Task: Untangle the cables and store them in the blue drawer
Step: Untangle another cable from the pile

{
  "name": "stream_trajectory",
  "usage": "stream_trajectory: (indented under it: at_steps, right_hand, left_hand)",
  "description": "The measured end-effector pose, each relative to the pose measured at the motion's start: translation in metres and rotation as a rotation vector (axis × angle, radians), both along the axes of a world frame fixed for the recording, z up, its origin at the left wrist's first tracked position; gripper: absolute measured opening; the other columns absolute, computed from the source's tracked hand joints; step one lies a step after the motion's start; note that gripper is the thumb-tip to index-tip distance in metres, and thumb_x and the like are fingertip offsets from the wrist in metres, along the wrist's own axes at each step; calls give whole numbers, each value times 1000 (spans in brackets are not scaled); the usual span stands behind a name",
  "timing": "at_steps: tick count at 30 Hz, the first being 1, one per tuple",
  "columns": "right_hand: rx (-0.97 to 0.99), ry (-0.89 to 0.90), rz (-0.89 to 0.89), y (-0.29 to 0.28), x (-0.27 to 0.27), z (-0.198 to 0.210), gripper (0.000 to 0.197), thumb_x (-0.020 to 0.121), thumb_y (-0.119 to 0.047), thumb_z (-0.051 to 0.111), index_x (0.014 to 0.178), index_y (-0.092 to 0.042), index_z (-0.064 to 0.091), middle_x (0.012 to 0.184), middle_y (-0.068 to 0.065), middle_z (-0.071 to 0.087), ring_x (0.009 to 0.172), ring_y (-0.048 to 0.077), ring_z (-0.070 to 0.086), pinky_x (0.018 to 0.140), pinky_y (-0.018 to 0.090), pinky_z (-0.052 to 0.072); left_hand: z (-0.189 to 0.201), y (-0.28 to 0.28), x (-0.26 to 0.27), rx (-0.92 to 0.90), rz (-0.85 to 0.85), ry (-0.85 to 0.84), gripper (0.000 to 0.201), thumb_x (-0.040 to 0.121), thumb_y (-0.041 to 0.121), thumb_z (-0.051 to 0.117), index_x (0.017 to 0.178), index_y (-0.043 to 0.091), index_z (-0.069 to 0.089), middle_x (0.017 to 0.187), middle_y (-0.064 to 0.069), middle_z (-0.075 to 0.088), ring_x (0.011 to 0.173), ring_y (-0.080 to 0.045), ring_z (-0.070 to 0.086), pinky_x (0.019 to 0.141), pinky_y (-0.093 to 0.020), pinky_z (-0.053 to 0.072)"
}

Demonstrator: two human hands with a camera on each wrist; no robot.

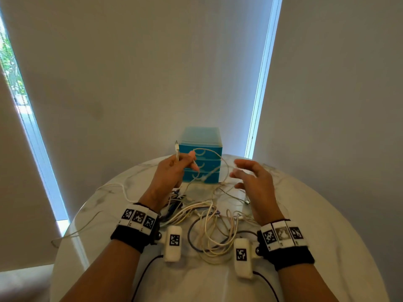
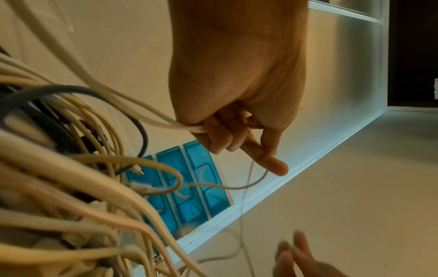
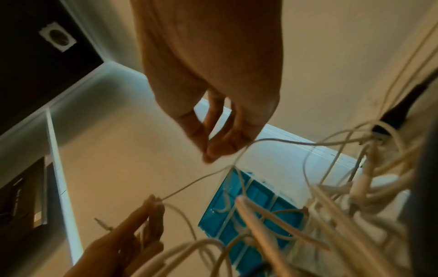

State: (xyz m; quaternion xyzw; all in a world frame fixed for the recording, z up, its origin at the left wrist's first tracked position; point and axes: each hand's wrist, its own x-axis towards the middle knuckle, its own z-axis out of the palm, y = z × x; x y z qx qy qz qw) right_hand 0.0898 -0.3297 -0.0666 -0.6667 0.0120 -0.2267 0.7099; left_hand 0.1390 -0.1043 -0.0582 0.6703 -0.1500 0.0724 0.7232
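A tangle of white and dark cables lies on the round marble table. My left hand is raised in front of the blue three-drawer unit and grips a white cable, whose plug sticks up above the fist. Its index finger points outward. A thin loop of that cable arcs across to my right hand, which hovers with fingers spread and loosely bent. The thin cable runs just past its fingertips. All three drawers look closed.
The drawer unit stands at the table's far edge against the wall. One long white cable trails off to the left across the table. A window strip is at the far left, another narrow one behind the drawers.
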Motion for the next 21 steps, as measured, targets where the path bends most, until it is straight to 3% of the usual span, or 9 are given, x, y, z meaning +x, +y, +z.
stream_trajectory:
  at_steps: [2, 5, 9, 12, 15, 21]
  right_hand:
    - [-101, 52, 219, 16, -4, 0, 25, 93, -12, 80, 113, -27, 80, 119, -3, 78, 108, 23, 76, 79, 31, 63]
    - [-228, 106, 389, 36, -6, -9, 27, 92, -23, 85, 116, -32, 80, 118, -11, 77, 104, 13, 75, 84, 35, 65]
    - [-219, 86, 353, 42, -1, -12, 21, 95, -20, 81, 115, -27, 80, 124, -16, 76, 102, 11, 75, 81, 30, 62]
    - [-189, 91, 371, 41, 0, -15, 22, 100, -15, 75, 119, -24, 80, 124, -12, 77, 112, 12, 73, 91, 33, 64]
    - [-164, 63, 379, 43, -1, -16, 25, 100, -10, 74, 121, -22, 79, 120, -9, 80, 113, 12, 74, 93, 32, 64]
    - [59, -19, 352, 40, -1, -10, 34, 95, -6, 78, 124, -23, 77, 134, -2, 72, 124, 17, 70, 93, 30, 63]
  left_hand:
    - [2, -2, 0, -59, -61, -10, 34, 108, 42, 62, 103, 10, 73, 110, -13, 81, 47, -9, 31, 44, -22, 26]
    - [7, -4, -3, -31, -118, -28, 28, 108, 44, 60, 103, 20, 74, 113, -11, 81, 47, -10, 31, 47, -25, 25]
    - [8, -2, -3, -57, -132, 5, 29, 106, 45, 62, 109, 19, 74, 113, -11, 81, 48, -10, 30, 48, -25, 25]
    - [7, -1, -1, -97, -127, 35, 30, 106, 44, 63, 113, 16, 74, 116, -11, 81, 48, -10, 28, 47, -24, 24]
    - [7, 1, 1, -164, -132, 63, 30, 107, 41, 64, 115, 14, 74, 118, -11, 81, 45, -7, 27, 44, -21, 23]
    - [6, 6, 3, -228, -109, 82, 33, 107, 39, 63, 119, 10, 74, 123, -11, 79, 45, -4, 29, 43, -18, 25]
